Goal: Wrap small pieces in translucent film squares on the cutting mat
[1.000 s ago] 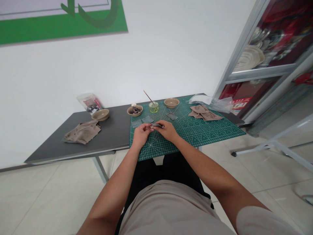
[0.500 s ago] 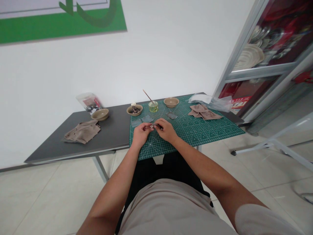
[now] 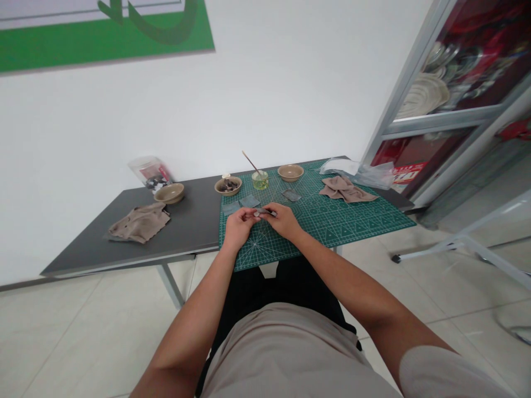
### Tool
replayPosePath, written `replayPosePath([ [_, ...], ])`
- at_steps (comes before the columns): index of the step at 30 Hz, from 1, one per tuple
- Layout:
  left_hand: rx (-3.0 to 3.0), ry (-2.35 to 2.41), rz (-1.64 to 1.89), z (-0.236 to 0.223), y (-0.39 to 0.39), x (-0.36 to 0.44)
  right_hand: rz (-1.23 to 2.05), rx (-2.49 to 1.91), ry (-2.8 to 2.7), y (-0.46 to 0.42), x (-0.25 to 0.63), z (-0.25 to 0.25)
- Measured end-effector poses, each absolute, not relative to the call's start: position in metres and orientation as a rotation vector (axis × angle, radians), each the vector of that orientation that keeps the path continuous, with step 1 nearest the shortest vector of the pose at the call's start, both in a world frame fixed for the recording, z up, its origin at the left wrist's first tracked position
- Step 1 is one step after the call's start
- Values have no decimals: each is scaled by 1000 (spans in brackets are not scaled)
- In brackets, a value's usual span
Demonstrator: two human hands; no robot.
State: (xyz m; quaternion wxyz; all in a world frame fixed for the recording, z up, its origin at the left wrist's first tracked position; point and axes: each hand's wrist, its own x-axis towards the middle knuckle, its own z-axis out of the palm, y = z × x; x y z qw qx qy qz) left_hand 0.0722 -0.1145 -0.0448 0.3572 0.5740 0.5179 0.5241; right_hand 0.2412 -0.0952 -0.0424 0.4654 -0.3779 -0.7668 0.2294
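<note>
So both bare hands are together over the near part of a green cutting mat with white grid lines [image 3: 332, 221], which covers the right side of a dark grey worktop [image 3: 194, 221]. The left hand [image 3: 239, 226] has a narrow grip, thumb and fingers pinching a small pale piece [image 3: 256, 214]. The right hand [image 3: 286, 221] is right up against it, fingers closed on a thin dark grey strip [image 3: 266, 211] that meets the pale piece between the hands. Too small to tell what either one is made of, tbh.

Just past the left fingers lie two flat grey-blue sheets [image 3: 251, 201], and beyond the right hand there's a grey rectangular piece [image 3: 291, 194]. Further back, a clear cup of yellow-green liquid [image 3: 260, 182] has a thin brown stick [image 3: 250, 160] leaning in it, between a tan round bowl of dark bits [image 3: 228, 193] and another tan bowl [image 3: 290, 173]. Crumpled brownish cloth [image 3: 347, 190] sits over on the right.
</note>
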Motion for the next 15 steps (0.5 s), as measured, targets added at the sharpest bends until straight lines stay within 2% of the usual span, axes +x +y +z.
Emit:
replayPosePath([
  [15, 1416, 1310, 1341, -40, -116, 74, 603, -942, -1833, -95, 242, -43],
])
